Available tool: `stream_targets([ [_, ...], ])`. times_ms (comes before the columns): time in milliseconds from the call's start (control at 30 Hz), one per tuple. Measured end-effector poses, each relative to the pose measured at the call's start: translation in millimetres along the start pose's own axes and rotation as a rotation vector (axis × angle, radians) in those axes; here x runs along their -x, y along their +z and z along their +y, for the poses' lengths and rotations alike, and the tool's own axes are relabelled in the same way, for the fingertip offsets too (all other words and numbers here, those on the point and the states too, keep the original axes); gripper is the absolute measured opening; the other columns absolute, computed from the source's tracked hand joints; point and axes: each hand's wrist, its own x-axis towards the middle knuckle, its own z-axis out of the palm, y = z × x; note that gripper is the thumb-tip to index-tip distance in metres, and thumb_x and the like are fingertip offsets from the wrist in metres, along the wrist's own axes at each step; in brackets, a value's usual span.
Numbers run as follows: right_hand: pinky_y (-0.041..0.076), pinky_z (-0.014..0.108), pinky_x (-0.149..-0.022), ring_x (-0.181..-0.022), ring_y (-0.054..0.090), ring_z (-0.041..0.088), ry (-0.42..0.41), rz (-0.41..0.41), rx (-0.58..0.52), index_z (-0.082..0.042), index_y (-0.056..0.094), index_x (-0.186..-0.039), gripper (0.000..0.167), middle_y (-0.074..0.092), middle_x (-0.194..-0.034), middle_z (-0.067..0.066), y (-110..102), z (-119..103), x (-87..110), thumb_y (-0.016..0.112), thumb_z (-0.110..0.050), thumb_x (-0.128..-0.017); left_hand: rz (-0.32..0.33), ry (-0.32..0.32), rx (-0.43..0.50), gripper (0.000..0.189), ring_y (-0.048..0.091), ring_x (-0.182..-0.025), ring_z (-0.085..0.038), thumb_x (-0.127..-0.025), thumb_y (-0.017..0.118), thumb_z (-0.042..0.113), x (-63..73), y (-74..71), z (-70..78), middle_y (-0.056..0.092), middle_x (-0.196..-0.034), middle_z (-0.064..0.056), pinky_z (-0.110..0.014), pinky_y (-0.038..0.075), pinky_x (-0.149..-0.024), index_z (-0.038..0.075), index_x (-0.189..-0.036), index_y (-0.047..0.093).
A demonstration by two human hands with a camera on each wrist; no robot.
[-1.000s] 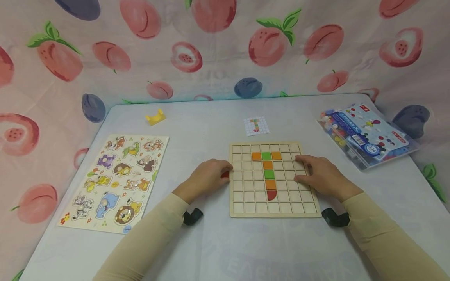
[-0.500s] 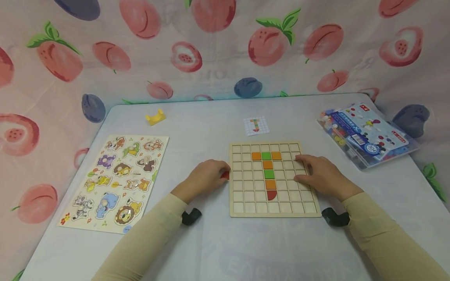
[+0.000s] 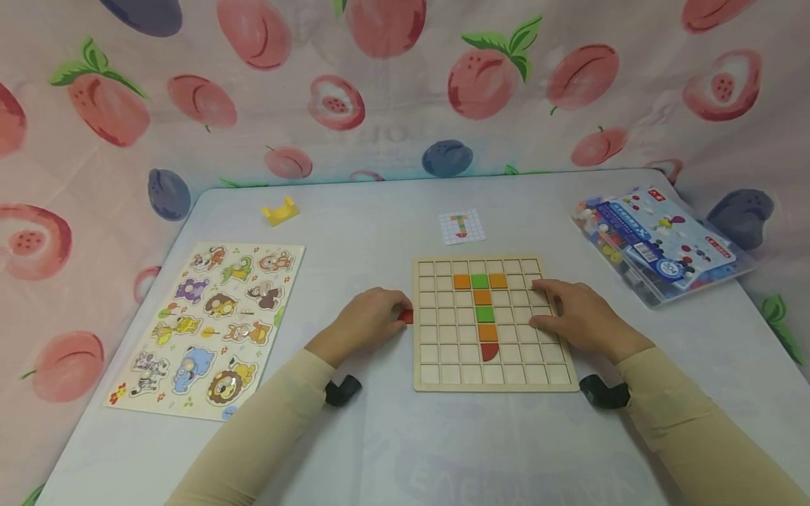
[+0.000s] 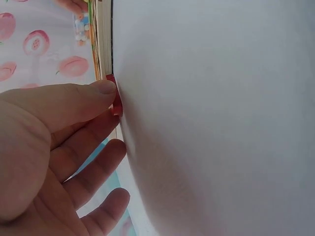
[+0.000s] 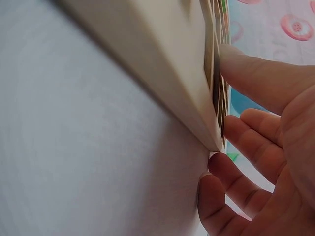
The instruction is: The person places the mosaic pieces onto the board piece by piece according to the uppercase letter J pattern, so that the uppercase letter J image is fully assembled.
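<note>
A wooden grid board [image 3: 436, 383] lies on the table with several coloured tiles in a T shape. At the foot of the T sits a red rounded piece [image 3: 489, 351], below an orange tile [image 3: 486, 332]. Beside the board's left edge, my left hand [image 3: 367, 320] pinches a small red piece [image 4: 117, 101] between thumb and index finger; the other fingers are spread. My right hand [image 3: 585, 316] rests on the board's right side, thumb and index finger on the grid. In the right wrist view its other fingers [image 5: 211, 196] reach past the edge, loosely bent.
Behind the board lies a pattern card [image 3: 461, 226] with a similar T shape. An animal puzzle board [image 3: 209, 330] is at the left, with a yellow curved block [image 3: 280, 211] behind it. A clear plastic box [image 3: 664, 246] of coloured parts stands at the right.
My left hand has drawn slightly left from the board's edge, so more of the red piece shows. My right hand and the board keep their places.
</note>
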Motion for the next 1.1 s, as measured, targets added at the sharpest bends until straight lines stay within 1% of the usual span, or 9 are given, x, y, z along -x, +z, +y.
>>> stream_targets([
  [400,0.028,0.065,-0.108,-0.133,0.037,0.050,0.006,-0.004,0.005,0.001,0.044,-0.147,0.071,0.045,-0.145,0.030,-0.2,0.0,-0.3,0.072,-0.033,-0.091,0.008,-0.006,0.021,0.026,0.062,-0.111,-0.022,-0.090,0.075,0.011,3.1,-1.4,-3.2,0.070,-0.113,-0.002,-0.038,0.046,-0.099,0.009,-0.116,0.071],
  [700,0.028,0.065,-0.108,-0.132,0.038,0.049,0.003,-0.008,-0.002,0.000,0.044,-0.147,0.071,0.045,-0.144,0.029,-0.5,1.3,0.3,0.072,-0.034,-0.092,0.017,-0.002,0.035,0.025,0.062,-0.109,-0.023,-0.089,0.075,0.010,4.2,-1.4,-6.3,0.070,-0.111,-0.002,-0.039,0.047,-0.098,0.008,-0.114,0.072],
  [867,0.028,0.065,-0.108,-0.131,0.038,0.049,0.005,-0.006,0.002,0.000,0.044,-0.147,0.071,0.046,-0.144,0.029,-0.3,1.1,0.1,0.072,-0.034,-0.091,0.015,0.014,0.035,0.024,0.062,-0.108,-0.023,-0.089,0.075,0.011,4.1,-1.1,-5.6,0.070,-0.109,-0.001,-0.038,0.047,-0.097,0.009,-0.112,0.072],
  [1100,0.029,0.065,-0.107,-0.129,0.040,0.048,0.011,-0.009,-0.001,-0.001,0.044,-0.148,0.072,0.046,-0.144,0.029,-0.5,0.8,0.2,0.072,-0.035,-0.091,-0.001,-0.001,0.045,0.023,0.062,-0.107,-0.020,-0.089,0.075,0.010,5.6,-1.5,-2.2,0.070,-0.109,-0.002,-0.037,0.047,-0.097,0.009,-0.112,0.072],
])
